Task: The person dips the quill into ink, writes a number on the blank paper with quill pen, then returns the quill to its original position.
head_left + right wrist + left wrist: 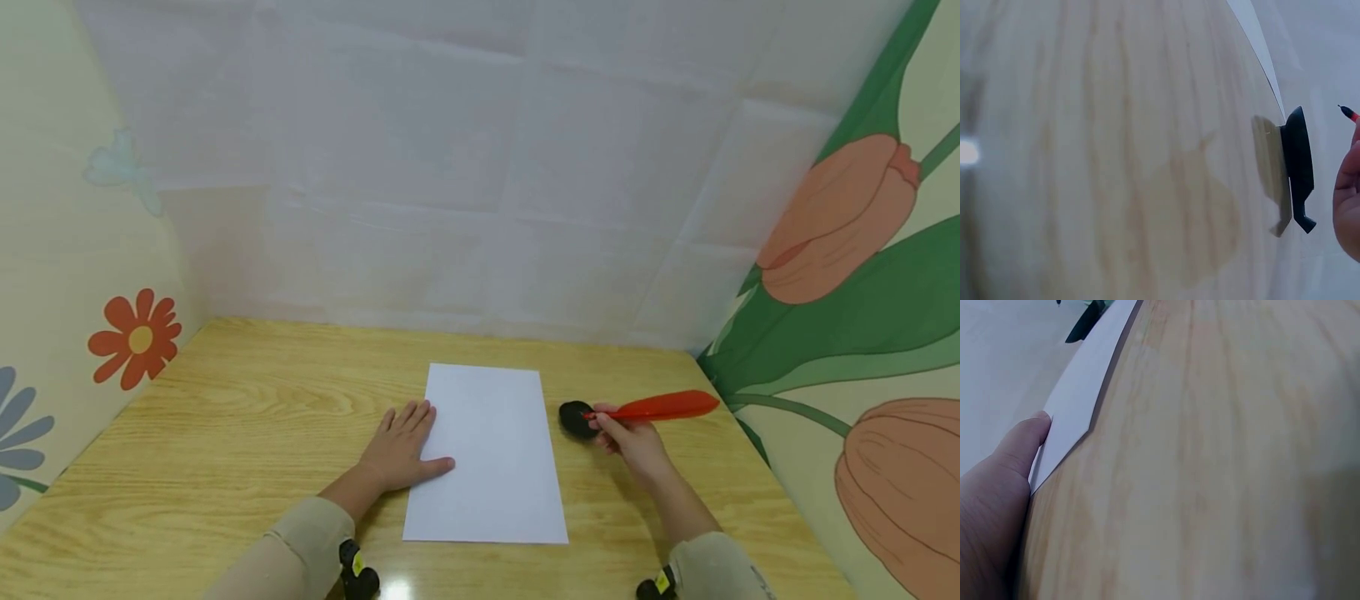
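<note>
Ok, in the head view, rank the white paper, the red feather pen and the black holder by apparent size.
1. White paper, clearly largest.
2. Red feather pen, long but thin, held by the right hand.
3. Black holder, smallest, partly hidden by that hand.

No text, label, brand, number or sign can be read in any view. The white paper sheet (487, 454) lying near the middle of the desk (225, 417) shows a blank face. The walls carry only painted flowers, no lettering. Small yellow tags (358, 564) sit on the wrist devices at the desk's near edge, but they are too small to tell whether anything is printed on them.
</note>
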A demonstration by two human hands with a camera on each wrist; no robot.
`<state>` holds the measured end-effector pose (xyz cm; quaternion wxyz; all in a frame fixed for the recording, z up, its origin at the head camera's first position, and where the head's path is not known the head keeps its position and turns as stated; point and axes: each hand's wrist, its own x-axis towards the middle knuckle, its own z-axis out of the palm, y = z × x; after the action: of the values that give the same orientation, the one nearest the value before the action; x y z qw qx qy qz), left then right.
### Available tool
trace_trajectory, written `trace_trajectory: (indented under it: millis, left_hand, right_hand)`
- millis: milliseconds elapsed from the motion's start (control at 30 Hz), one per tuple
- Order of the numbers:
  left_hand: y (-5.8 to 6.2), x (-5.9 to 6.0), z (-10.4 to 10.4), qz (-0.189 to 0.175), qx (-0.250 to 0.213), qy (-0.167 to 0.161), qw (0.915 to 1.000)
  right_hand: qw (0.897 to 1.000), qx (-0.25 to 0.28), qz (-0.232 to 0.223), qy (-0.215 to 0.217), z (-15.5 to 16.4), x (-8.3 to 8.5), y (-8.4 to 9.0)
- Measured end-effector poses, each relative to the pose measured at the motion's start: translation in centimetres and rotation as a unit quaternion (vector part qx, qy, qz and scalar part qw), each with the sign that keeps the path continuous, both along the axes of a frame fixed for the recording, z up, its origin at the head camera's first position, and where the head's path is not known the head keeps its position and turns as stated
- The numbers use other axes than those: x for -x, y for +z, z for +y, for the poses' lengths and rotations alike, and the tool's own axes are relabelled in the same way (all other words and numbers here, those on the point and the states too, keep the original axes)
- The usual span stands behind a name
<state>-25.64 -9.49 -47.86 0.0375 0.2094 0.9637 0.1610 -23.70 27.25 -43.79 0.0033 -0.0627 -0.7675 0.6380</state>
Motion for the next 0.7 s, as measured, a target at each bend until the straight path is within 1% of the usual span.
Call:
trace_trajectory:
  millis: [267, 533, 700]
  left_hand:
    - [-0.12, 0.17, -0.02, 0.003, 0.004, -0.001, 1.0000]
    - [-0.31, 0.23, -0.09, 0.003, 0.007, -0.001, 1.0000]
    - [-0.42, 0.31, -0.04, 0.000, 0.010, 0.001, 1.0000]
  right_hand:
    - [1.000, -0.024, 0.003, -0.002, 0.25, 0.03, 0.24]
    - [0.999, -0.018, -0.011, -0.023, 0.48, 0.57, 0.06]
    - [0.998, -0.041, -0.043, -0.029, 0.63, 0.76, 0.19]
